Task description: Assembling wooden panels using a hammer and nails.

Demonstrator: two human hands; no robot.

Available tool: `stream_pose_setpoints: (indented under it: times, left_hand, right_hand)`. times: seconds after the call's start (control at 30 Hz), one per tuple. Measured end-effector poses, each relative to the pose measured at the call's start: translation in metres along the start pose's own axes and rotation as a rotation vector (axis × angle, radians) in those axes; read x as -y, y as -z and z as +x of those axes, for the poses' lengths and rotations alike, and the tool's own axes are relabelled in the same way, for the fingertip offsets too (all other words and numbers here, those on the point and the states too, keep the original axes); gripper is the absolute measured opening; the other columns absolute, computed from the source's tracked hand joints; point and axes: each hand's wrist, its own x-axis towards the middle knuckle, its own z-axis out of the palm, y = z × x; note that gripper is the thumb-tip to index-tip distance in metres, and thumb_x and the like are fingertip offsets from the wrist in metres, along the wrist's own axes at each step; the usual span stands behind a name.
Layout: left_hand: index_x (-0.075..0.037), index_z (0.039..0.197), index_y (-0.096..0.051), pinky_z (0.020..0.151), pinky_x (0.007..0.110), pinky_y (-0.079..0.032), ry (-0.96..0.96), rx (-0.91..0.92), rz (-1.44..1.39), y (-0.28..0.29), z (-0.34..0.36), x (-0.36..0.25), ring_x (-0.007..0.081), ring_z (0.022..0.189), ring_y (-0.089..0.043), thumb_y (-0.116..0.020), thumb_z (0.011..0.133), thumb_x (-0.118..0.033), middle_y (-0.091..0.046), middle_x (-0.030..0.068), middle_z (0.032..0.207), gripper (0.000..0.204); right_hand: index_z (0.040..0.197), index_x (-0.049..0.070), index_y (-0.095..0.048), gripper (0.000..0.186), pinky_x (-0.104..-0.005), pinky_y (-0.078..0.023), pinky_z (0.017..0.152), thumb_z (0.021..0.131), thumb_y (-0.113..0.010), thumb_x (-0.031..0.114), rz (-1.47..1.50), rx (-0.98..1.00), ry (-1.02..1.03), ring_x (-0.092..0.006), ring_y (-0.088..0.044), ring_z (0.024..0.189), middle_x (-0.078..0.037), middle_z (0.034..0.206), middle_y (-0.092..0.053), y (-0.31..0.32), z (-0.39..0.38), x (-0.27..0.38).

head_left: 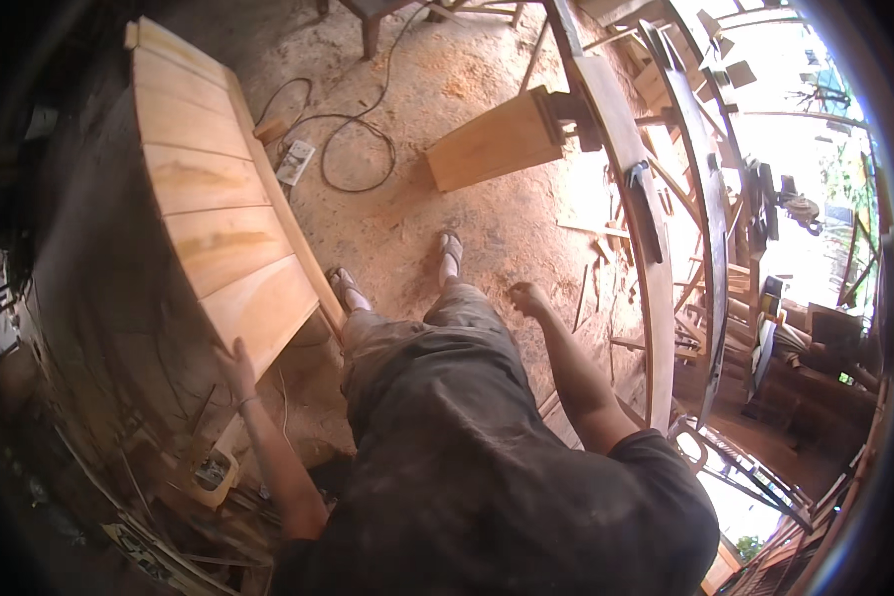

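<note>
A long pale wooden unit (214,179), its face divided into several panels like drawer fronts, stands to my left and runs away from me. My left hand (235,370) rests at its near end, with the fingers stretched out against the panel's edge. Away from the unit, my right hand (529,298) hangs over the dusty floor on my right. Its fingers are curled in, and nothing shows in them.
A wooden box-shaped piece (497,142) juts out ahead on the right, beside a long wooden beam (626,179). A black cable (387,149) loops over the sawdust-covered floor near a white power strip (295,162). Wood scraps (596,230) lie along the right.
</note>
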Motion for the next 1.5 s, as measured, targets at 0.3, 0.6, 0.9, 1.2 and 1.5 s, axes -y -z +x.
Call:
stream_pose_setpoints:
  times: [0.3,0.6,0.9,1.2,1.5]
  left_hand:
    - [0.001,0.157,-0.015,0.119,0.045,-0.029,0.038,0.064,0.128,0.044,-0.089,-0.154,0.0399,0.147,-0.030,-0.069,0.091,-0.038,-0.023,0.0263,0.161,0.094]
    - [-0.002,0.158,-0.014,0.117,0.046,-0.032,0.281,0.094,0.408,0.103,-0.118,-0.198,0.0432,0.145,-0.031,-0.067,0.091,-0.041,-0.025,0.0275,0.160,0.094]
    - [-0.003,0.158,-0.020,0.117,0.044,-0.031,0.247,0.136,0.368,0.109,-0.046,-0.135,0.0408,0.145,-0.033,-0.062,0.090,-0.060,-0.032,0.0257,0.159,0.099]
    - [0.007,0.123,-0.060,0.089,0.031,-0.048,0.094,0.221,0.005,0.040,0.107,-0.077,0.0189,0.103,-0.063,-0.070,0.092,-0.046,-0.068,0.0136,0.116,0.063]
    - [0.001,0.084,-0.066,0.058,0.027,-0.036,0.176,0.074,-0.105,0.020,0.105,-0.094,0.0057,0.065,-0.043,-0.071,0.094,-0.038,-0.053,-0.0044,0.068,0.040]
  right_hand:
    - [0.099,0.008,-0.073,0.019,-0.0422,-0.056,0.082,0.082,-0.066,0.006,-0.129,-0.974,0.428,-0.0272,-0.071,0.089,-0.013,0.095,-0.073,0.268,0.148,-0.176]
    - [0.110,0.009,-0.069,0.030,-0.0428,-0.056,0.080,0.082,-0.069,0.019,-0.331,-0.590,-0.204,-0.0279,-0.072,0.091,-0.016,0.099,-0.073,0.336,0.190,-0.198]
    - [0.117,0.001,-0.061,0.046,-0.0449,-0.054,0.080,0.085,-0.065,0.035,0.079,-0.618,-0.186,-0.0304,-0.069,0.088,-0.019,0.096,-0.068,0.245,0.155,-0.129]
    - [0.110,-0.004,-0.061,0.045,-0.0448,-0.053,0.071,0.083,-0.067,0.031,0.306,-0.063,-0.129,-0.0292,-0.066,0.078,-0.019,0.084,-0.067,-0.084,0.057,-0.002]
    - [0.103,0.005,-0.074,0.035,-0.0409,-0.056,0.063,0.078,-0.073,0.030,-0.622,1.111,0.553,-0.0290,-0.072,0.073,-0.014,0.084,-0.074,-0.342,0.074,0.178]
